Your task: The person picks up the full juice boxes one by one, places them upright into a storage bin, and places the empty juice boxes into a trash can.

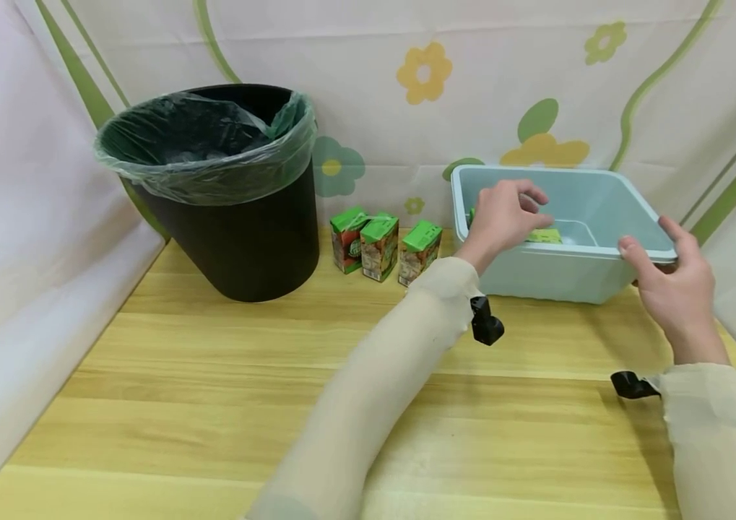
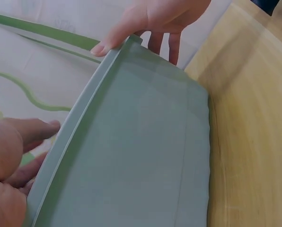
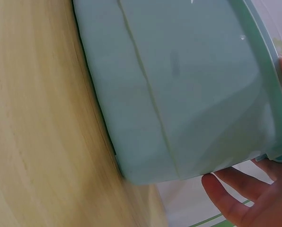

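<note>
A light blue plastic storage bin (image 1: 556,271) stands at the back right of the table. My right hand (image 1: 680,285) grips its right front corner, thumb over the rim and fingers around the outside, as the right wrist view also shows. Over the bin's front rim reaches my left hand (image 1: 504,209), fingers loosely bent and apart from the thumb, with nothing visible between them. Beneath it inside the bin lies a bright green item (image 1: 544,236), mostly hidden by the rim and hand. Left of the bin stand three small green-topped cartons (image 1: 381,249) with printed sides.
A black trash can (image 1: 237,245) lined with a translucent green bag (image 1: 211,177) stands at the back left. Behind everything hangs a white flower-print cloth (image 1: 368,65). The wooden table (image 1: 211,404) runs forward beneath both forearms.
</note>
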{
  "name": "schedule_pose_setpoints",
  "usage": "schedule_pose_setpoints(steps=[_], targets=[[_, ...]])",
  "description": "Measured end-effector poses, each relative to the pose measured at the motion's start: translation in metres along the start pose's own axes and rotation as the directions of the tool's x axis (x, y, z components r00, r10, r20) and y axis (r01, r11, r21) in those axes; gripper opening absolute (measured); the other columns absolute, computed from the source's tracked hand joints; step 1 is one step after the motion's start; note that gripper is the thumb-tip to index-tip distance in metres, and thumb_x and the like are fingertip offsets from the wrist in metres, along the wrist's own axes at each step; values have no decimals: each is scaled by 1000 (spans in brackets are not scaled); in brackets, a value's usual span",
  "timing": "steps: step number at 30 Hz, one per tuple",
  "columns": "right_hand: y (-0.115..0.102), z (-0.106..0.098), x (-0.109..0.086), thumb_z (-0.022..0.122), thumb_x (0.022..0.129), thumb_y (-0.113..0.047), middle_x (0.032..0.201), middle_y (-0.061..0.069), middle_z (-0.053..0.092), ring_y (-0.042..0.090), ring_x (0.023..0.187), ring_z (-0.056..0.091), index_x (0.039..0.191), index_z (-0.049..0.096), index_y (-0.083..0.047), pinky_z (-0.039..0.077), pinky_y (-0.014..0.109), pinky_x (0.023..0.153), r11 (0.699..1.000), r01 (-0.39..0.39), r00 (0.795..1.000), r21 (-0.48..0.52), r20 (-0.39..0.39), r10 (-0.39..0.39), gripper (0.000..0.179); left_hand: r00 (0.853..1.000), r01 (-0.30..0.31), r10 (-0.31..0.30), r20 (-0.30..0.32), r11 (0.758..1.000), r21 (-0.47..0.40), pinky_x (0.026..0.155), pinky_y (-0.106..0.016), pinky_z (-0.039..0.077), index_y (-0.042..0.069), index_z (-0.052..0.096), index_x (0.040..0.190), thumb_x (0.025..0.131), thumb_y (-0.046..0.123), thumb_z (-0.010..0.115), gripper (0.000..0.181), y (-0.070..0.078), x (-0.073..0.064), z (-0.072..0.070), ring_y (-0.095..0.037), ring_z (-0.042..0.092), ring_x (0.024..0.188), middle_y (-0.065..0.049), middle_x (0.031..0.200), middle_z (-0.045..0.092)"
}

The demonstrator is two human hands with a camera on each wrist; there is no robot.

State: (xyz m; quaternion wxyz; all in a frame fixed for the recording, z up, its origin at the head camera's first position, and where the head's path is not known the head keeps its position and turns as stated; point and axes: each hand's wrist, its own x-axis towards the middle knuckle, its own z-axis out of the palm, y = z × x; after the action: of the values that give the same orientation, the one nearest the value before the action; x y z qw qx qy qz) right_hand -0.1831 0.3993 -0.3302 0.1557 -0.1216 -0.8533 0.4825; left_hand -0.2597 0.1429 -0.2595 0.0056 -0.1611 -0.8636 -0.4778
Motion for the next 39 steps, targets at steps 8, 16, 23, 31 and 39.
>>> schedule_pose_setpoints(steps=[8, 16, 23, 31, 39], targets=[[2, 0, 0, 66, 102, -47, 117, -24, 44, -5, 95, 52, 169, 23, -36, 51, 5, 67, 1000, 3, 1000, -1, -5, -3, 81, 978, -205, 197, -69, 971, -127, 80, -9, 52, 25, 75, 127, 95, 31, 82, 33, -12, -13, -25, 1, 66, 97, 10, 120, 76], [2, 0, -1, 65, 102, -46, 116, -24, 44, -4, 95, 52, 170, 23, -35, 51, 5, 67, 1000, 4, 1000, -2, -4, -4, 80, 950, -299, 269, -162, 931, -210, 85, -14, 55, 20, 75, 131, 95, 30, 82, 38, -17, -28, -72, -4, 69, 104, 6, 131, 76], [1, 1, -1, 65, 102, -47, 117, -24, 44, -3, 96, 51, 170, 23, -35, 51, 5, 68, 1000, 3, 1000, -6, -6, -3, 81, 862, -415, 365, -351, 907, -75, 100, -19, 51, 16, 72, 135, 91, 31, 86, 49, -25, -48, -130, -9, 70, 116, 1, 140, 73], [1, 1, 0, 66, 102, -46, 116, -23, 45, -4, 96, 52, 169, 24, -35, 51, 5, 67, 1000, 7, 1000, 0, -13, -7, 80, 636, -510, 612, -470, 791, 340, 118, -25, 44, 8, 70, 139, 89, 37, 87, 60, -55, -82, -192, -20, 65, 133, -8, 141, 72], [1, 1, -1, 65, 102, -47, 115, -24, 44, -5, 94, 52, 169, 24, -37, 51, 5, 66, 1000, 5, 1000, -16, -15, -5, 80, 550, -327, 707, -444, 671, 665, 130, -47, 29, 13, 68, 143, 94, 51, 78, 63, -90, -121, -236, -28, 58, 144, -9, 150, 65]])
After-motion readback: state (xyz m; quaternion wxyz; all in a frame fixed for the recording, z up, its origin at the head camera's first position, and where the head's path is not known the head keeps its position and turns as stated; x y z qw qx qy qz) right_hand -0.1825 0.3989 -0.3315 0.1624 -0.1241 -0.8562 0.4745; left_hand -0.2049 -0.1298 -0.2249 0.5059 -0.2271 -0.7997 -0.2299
